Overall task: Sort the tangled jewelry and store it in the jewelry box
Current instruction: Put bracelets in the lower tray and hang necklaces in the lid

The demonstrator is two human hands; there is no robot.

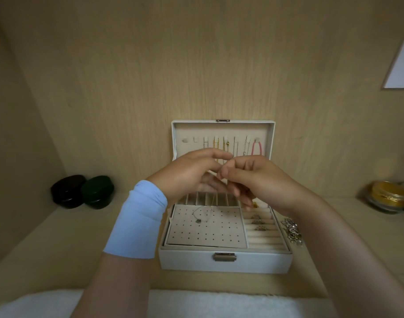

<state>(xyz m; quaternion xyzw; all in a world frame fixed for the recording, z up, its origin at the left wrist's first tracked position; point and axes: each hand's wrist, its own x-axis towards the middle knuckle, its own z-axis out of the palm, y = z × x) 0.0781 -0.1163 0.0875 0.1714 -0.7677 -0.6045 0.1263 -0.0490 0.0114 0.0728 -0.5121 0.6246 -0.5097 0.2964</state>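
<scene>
Above the open jewelry box point(224, 262), my left hand point(192, 171) and right hand point(260, 180) meet, fingers curled, both seemingly pinching the top of a thin necklace point(211, 207) whose pendant point(198, 221) rests on the perforated panel point(205, 235). A careless lift could snag the hung chains point(225, 145) behind, or let it slip and knot.

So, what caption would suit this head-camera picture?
Left hand and right hand hold a thin necklace over the open jewelry box, tangled jewelry beside it.
</scene>
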